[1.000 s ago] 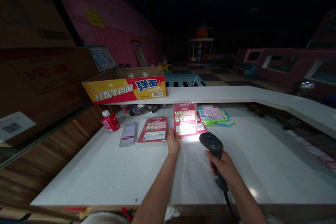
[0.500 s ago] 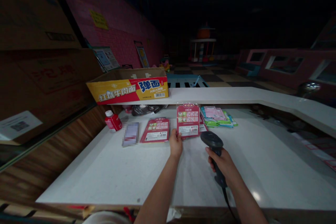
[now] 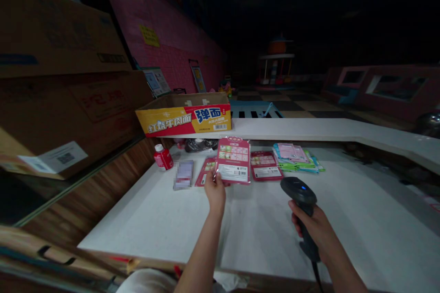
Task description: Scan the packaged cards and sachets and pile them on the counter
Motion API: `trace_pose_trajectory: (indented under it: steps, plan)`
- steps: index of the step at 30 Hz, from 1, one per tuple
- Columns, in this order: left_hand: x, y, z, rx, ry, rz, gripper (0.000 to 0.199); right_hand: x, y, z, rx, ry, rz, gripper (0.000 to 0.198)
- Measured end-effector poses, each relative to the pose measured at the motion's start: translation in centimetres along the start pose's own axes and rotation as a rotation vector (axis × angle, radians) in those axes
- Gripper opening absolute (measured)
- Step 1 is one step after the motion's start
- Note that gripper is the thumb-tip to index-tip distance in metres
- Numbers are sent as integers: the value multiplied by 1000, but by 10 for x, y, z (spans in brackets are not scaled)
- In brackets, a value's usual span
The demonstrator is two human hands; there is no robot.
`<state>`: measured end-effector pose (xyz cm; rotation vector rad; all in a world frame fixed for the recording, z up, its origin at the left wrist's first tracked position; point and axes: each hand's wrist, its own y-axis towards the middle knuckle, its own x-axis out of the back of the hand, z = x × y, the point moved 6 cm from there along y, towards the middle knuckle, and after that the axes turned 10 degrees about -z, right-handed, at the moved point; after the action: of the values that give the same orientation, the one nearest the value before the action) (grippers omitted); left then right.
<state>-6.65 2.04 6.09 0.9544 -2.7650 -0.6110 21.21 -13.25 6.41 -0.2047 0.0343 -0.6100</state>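
Observation:
My left hand (image 3: 215, 192) pinches the lower left corner of a flat red packet (image 3: 233, 158) in clear wrapping. Its printed side, with rows of small pictures and a white barcode label, faces me. In my right hand (image 3: 314, 222) is a black barcode scanner (image 3: 298, 190), a small blue light lit on its top and a cord running down from its handle. Behind the held packet, partly covered by it, lies a similar packet (image 3: 205, 169). Another red packet (image 3: 266, 165) rests on the counter between the held one and the scanner.
On the white counter (image 3: 158, 219) stand a red bottle with a white cap (image 3: 163, 157) and a blurred purple pack (image 3: 184, 174). Pink and green packets (image 3: 295, 158) are piled at the back right. A yellow-red carton (image 3: 189, 116) sits on the raised ledge; brown boxes (image 3: 68, 114) rise at left.
My left hand has moved the held packet leftward, over the packets at left, uncovering the red packet at right. The scanner has drawn away from it, and its blue light now shows. The view has shifted.

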Motion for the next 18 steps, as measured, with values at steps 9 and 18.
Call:
trace_pose_trajectory:
  steps: [9, 18]
  plan:
    - [42, 43, -1, 9, 730, 66, 37, -16, -3, -4, -17, -34, 65, 41]
    - [6, -2, -13, -589, 851, 490, 35, -12, -1, -5, 36, -31, -1, 41]
